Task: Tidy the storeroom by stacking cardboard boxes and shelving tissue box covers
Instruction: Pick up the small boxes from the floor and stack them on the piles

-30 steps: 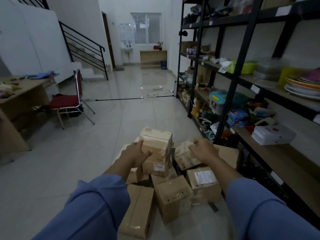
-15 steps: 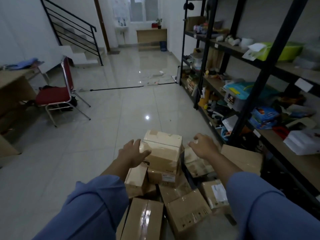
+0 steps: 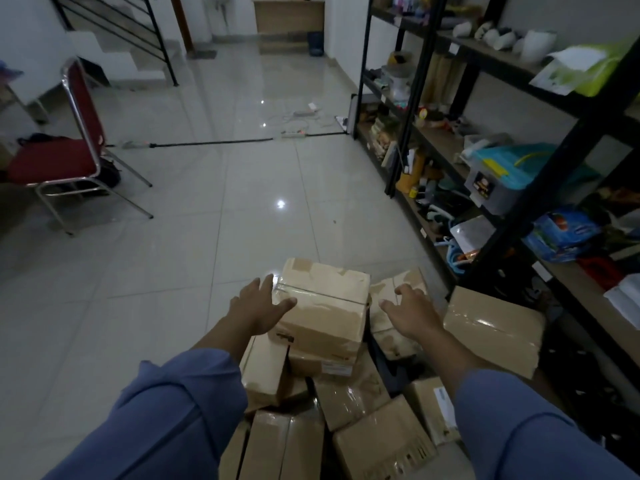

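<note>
Several taped cardboard boxes lie in a loose heap on the tiled floor below me. The topmost box (image 3: 323, 306) sits highest in the heap. My left hand (image 3: 258, 308) lies with spread fingers against that box's left side. My right hand (image 3: 410, 311) hovers with fingers spread just right of it, over a crumpled box (image 3: 391, 297). A larger flat box (image 3: 491, 330) leans against the shelving on the right. More boxes (image 3: 381, 441) lie closer to my body. No tissue box cover is recognisable.
A black metal shelving unit (image 3: 512, 216) packed with containers and household goods runs along the right. A red chair (image 3: 65, 157) stands at the left. A black cable (image 3: 214, 143) and a power strip (image 3: 293, 134) cross the floor ahead. A staircase (image 3: 114, 39) is at the far left.
The view has tilted down and closer to the heap. Both hands have opened: the left moved from gripping the top box to lying flat against it, the right lifted off the crumpled box.
</note>
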